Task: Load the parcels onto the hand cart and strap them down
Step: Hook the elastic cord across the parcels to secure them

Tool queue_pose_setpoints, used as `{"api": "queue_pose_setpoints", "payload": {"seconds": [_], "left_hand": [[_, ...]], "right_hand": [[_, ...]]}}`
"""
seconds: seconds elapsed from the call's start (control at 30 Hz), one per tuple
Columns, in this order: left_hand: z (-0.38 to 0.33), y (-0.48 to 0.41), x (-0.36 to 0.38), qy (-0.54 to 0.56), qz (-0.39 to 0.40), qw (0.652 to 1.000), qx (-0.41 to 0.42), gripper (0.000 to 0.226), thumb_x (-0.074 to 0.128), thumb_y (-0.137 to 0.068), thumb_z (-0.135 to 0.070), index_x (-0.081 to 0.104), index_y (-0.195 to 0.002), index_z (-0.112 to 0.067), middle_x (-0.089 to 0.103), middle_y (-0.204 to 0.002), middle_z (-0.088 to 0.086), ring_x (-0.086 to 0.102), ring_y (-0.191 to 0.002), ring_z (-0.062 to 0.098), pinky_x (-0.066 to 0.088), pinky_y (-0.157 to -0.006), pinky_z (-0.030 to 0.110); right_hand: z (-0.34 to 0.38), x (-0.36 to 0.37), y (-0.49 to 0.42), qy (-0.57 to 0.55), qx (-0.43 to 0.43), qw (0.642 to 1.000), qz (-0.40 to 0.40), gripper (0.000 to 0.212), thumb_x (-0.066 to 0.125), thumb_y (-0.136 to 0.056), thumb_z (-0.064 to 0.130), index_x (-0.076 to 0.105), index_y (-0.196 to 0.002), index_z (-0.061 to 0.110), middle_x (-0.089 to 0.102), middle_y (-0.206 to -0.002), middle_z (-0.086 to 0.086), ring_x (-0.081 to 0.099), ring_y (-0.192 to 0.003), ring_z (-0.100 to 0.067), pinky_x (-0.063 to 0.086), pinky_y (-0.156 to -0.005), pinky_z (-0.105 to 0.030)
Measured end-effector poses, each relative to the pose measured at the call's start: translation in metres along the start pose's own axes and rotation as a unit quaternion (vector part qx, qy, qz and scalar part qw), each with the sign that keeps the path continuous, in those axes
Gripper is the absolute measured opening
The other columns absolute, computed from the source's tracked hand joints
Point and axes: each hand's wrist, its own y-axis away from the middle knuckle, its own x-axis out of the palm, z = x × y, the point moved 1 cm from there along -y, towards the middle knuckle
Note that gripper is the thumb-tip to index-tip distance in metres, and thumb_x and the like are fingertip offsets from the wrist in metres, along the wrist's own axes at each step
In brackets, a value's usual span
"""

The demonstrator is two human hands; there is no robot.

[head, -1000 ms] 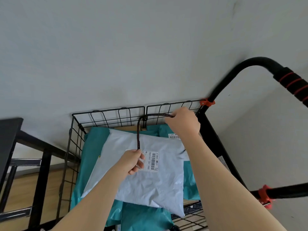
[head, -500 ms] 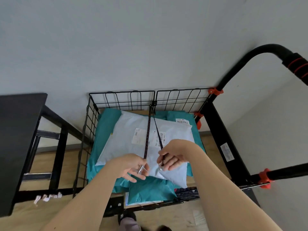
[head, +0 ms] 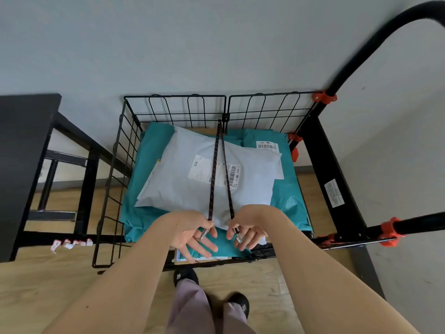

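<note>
Two cord strands [head: 213, 179] stretch from the cart's far wire wall [head: 265, 104] over the stacked parcels [head: 183, 186]; left hand [head: 192, 231] and right hand [head: 248, 227] each pinch one hooked end. Keep tension even, then hook both low on the near edge [head: 231, 261].

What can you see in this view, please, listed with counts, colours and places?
hand cart: one, black wire walls, against the wall
clips: several, orange, on the cart's right frame
white parcel: one, pale grey-white, top of the pile in the cart
teal parcels: several, count unclear, teal, under the white parcel
strap: two runs, dark patterned, from the far wire wall over the white parcel
hooks: two, metal, at the strap ends
table: one, black, left of the cart
shoes: two, black, on the wood floor
left hand: pinches the left strap end
right hand: pinches the right strap end
</note>
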Motion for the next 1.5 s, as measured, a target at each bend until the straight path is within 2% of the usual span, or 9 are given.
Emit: {"api": "queue_pose_setpoints", "payload": {"seconds": [0.2, 0.33, 0.43, 0.57, 0.7, 0.87, 1.03, 1.2, 1.5], "left_hand": [[-0.001, -0.015, 0.008, -0.026, 0.004, 0.999, -0.023, 0.035, 0.028, -0.103, -0.034, 0.048, -0.082, -0.014, 0.067, -0.115, 0.017, 0.059, -0.115, 0.032, 0.027, -0.107, 0.058], [-0.001, -0.022, 0.011, -0.057, -0.012, 0.998, -0.020, 0.033, 0.032, -0.102, -0.032, 0.056, -0.087, -0.015, 0.063, -0.123, 0.014, 0.054, -0.120, 0.026, 0.031, -0.108, 0.053], [-0.003, -0.031, 0.015, -0.088, -0.048, 0.994, 0.032, 0.030, 0.042, -0.100, -0.029, 0.067, -0.088, -0.016, 0.064, -0.097, 0.005, 0.057, -0.096, 0.018, 0.044, -0.092, 0.037], [-0.009, -0.050, 0.026, -0.090, -0.101, 0.980, 0.144, 0.022, 0.055, -0.094, -0.022, 0.072, -0.085, -0.010, 0.050, -0.064, -0.001, 0.040, -0.057, 0.009, 0.038, -0.053, 0.016], [-0.005, -0.063, 0.032, -0.030, -0.117, 0.976, 0.181, 0.014, 0.069, -0.084, -0.012, 0.068, -0.082, 0.002, 0.054, -0.052, 0.004, 0.046, -0.045, 0.008, 0.044, -0.046, 0.014], [-0.002, -0.076, 0.032, -0.092, -0.149, 0.963, 0.204, 0.016, 0.074, -0.078, -0.014, 0.069, -0.066, -0.004, 0.060, -0.049, 0.001, 0.051, -0.047, 0.008, 0.043, -0.048, 0.016], [0.002, -0.086, 0.037, -0.221, -0.178, 0.940, 0.190, 0.020, 0.073, -0.078, -0.022, 0.068, -0.062, -0.011, 0.073, -0.068, 0.006, 0.053, -0.044, -0.003, 0.043, -0.049, 0.011], [-0.001, -0.093, 0.041, -0.283, -0.160, 0.931, 0.164, 0.026, 0.075, -0.077, -0.027, 0.074, -0.083, -0.001, 0.074, -0.072, 0.007, 0.065, -0.059, 0.009, 0.057, -0.078, 0.029], [-0.001, -0.091, 0.032, -0.246, -0.088, 0.958, 0.120, 0.029, 0.080, -0.072, -0.029, 0.074, -0.086, -0.004, 0.062, -0.062, 0.001, 0.048, -0.052, 0.008, 0.039, -0.048, 0.012]], "right_hand": [[-0.008, 0.010, -0.019, -0.024, 0.002, 0.999, 0.043, 0.012, 0.044, -0.094, 0.012, 0.054, -0.096, 0.006, 0.059, -0.127, -0.022, 0.061, -0.110, -0.032, 0.045, -0.099, -0.037], [-0.010, 0.014, -0.039, 0.001, -0.031, 1.000, 0.000, 0.009, 0.049, -0.090, 0.013, 0.055, -0.086, 0.008, 0.057, -0.103, -0.021, 0.051, -0.073, -0.020, 0.045, -0.081, -0.030], [-0.018, 0.006, -0.046, 0.028, -0.065, 0.996, -0.047, 0.024, 0.047, -0.092, 0.013, 0.067, -0.098, 0.001, 0.064, -0.116, -0.022, 0.048, -0.075, -0.017, 0.046, -0.078, -0.024], [-0.024, -0.011, -0.049, 0.096, -0.082, 0.989, -0.075, 0.023, 0.053, -0.091, 0.016, 0.070, -0.098, 0.002, 0.060, -0.080, -0.020, 0.044, -0.058, -0.013, 0.040, -0.059, -0.019], [-0.030, -0.021, -0.062, 0.117, -0.068, 0.988, -0.080, 0.029, 0.066, -0.081, 0.018, 0.068, -0.100, -0.004, 0.044, -0.061, -0.004, 0.034, -0.054, -0.016, 0.035, -0.057, -0.023], [-0.033, -0.019, -0.077, 0.107, -0.066, 0.989, -0.073, 0.014, 0.066, -0.082, 0.013, 0.059, -0.070, 0.012, 0.047, -0.059, -0.002, 0.037, -0.050, -0.014, 0.033, -0.052, -0.020], [-0.036, -0.016, -0.089, 0.044, -0.069, 0.994, -0.066, 0.011, 0.067, -0.083, 0.011, 0.063, -0.073, 0.009, 0.057, -0.064, -0.003, 0.050, -0.052, -0.012, 0.045, -0.055, -0.018], [-0.036, -0.017, -0.087, -0.014, -0.077, 0.996, -0.038, 0.013, 0.063, -0.086, 0.006, 0.068, -0.097, 0.001, 0.060, -0.072, -0.006, 0.056, -0.058, -0.011, 0.057, -0.069, -0.023], [-0.036, -0.018, -0.089, -0.051, -0.074, 0.995, -0.038, 0.022, 0.061, -0.088, 0.003, 0.065, -0.108, -0.005, 0.060, -0.068, -0.007, 0.058, -0.059, -0.013, 0.057, -0.074, -0.028]]}}
